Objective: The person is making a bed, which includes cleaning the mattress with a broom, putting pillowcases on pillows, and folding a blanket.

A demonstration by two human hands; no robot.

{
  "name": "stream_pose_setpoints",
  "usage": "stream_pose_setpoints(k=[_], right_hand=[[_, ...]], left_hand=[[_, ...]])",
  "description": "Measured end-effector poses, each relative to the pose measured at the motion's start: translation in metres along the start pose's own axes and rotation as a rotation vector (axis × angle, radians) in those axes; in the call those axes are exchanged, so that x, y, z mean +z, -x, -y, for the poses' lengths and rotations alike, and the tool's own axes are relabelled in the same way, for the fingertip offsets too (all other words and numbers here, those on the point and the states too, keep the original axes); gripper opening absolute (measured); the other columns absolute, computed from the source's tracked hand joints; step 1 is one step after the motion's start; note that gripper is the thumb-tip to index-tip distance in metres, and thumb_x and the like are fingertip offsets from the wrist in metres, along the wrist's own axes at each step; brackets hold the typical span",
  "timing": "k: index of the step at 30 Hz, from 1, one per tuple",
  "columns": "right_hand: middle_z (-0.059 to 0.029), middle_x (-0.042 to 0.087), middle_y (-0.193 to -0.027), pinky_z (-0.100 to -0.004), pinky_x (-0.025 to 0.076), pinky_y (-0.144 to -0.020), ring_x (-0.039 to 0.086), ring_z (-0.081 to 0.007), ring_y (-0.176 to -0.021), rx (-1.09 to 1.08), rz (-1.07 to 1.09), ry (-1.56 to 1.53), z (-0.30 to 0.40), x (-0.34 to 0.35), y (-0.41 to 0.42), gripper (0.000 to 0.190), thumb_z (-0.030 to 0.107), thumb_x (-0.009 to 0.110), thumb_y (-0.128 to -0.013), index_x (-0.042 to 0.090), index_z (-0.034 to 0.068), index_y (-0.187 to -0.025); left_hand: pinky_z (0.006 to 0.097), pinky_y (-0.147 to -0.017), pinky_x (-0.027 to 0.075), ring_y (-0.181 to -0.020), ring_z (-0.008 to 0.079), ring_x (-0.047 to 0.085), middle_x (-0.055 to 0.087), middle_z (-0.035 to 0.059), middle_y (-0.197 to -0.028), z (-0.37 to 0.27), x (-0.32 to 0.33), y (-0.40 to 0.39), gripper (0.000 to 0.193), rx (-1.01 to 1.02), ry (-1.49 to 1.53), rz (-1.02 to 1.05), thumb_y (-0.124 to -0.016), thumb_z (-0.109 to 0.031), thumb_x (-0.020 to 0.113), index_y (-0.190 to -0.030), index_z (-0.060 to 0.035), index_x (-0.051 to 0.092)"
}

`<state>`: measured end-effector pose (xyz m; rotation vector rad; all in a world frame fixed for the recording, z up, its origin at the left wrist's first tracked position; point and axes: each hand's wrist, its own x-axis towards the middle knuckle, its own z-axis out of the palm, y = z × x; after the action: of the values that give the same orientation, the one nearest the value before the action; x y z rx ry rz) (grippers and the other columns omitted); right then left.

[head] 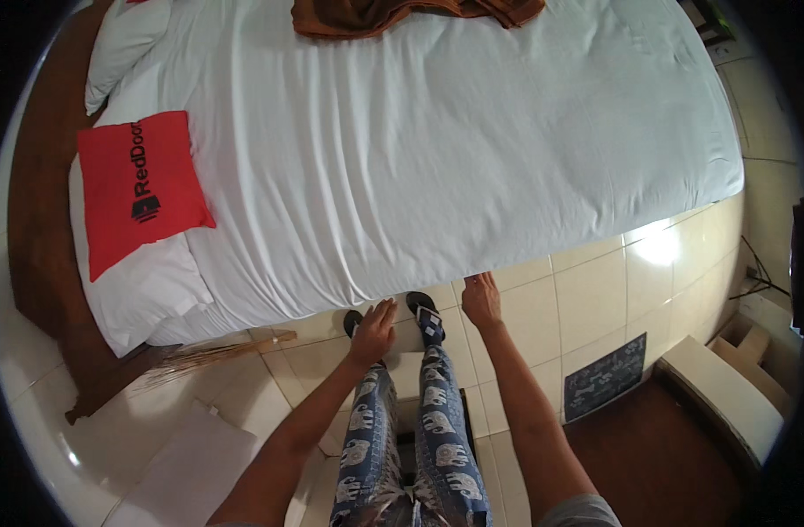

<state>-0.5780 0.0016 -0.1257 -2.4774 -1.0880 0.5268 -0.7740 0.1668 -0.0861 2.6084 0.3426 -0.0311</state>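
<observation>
My left hand hovers just below the near edge of the bed, palm turned inward and fingers extended, with nothing in it. Farther right, my right hand reaches up to the mattress edge; its fingertips are hidden at or under the overhang of the sheet. A white fitted sheet covers the mattress, with long wrinkles in the left half and a smoother surface on the right. At the head end, a red cushion bearing dark writing lies on a white pillow.
A folded brown cloth lies across the bed's far part. Another white pillow rests beside the wooden headboard. Below the bed's left corner is a stick broom. A dark patterned mat lies on the tiled floor.
</observation>
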Motion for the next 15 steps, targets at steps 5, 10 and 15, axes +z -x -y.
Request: stream_pose_setpoints(k=[5,10,15], right_hand=[[-0.0195,0.048,-0.119,-0.0416,0.029,-0.101,0.041,-0.0312,-0.116,0.106,0.191,-0.097,0.013,-0.001,-0.020,0.040,0.004,0.047,-0.072,0.051,-0.004,-0.111],[-0.0196,0.055,-0.109,-0.0416,0.034,-0.096,0.046,-0.0337,-0.108,0.023,-0.098,0.168,0.004,0.020,-0.011,0.039,0.007,0.053,-0.066,0.056,-0.002,-0.103],[-0.0230,0.053,-0.109,-0.0454,0.036,-0.092,0.046,-0.0394,-0.104,0.161,-0.001,-0.139,0.006,-0.016,-0.011,0.040,0.002,0.052,-0.066,0.053,-0.003,-0.106]], left_hand=[[0.0441,-0.085,0.041,-0.102,0.0368,0.050,0.050,0.0241,-0.110,0.036,0.034,-0.009,0.059,-0.340,-0.106,0.297,-0.064,-0.027,0.067,-0.113,-0.0002,0.048],[0.0445,-0.086,0.040,-0.097,0.0358,0.053,0.057,0.0221,-0.101,0.020,0.048,-0.033,0.049,-0.414,-0.078,0.198,-0.068,-0.036,0.061,-0.100,0.0011,0.057],[0.0427,-0.086,0.043,-0.101,0.0354,0.052,0.055,0.0227,-0.109,0.016,-0.014,-0.051,0.042,-0.400,0.039,0.438,-0.071,-0.025,0.060,-0.105,-0.0012,0.056]])
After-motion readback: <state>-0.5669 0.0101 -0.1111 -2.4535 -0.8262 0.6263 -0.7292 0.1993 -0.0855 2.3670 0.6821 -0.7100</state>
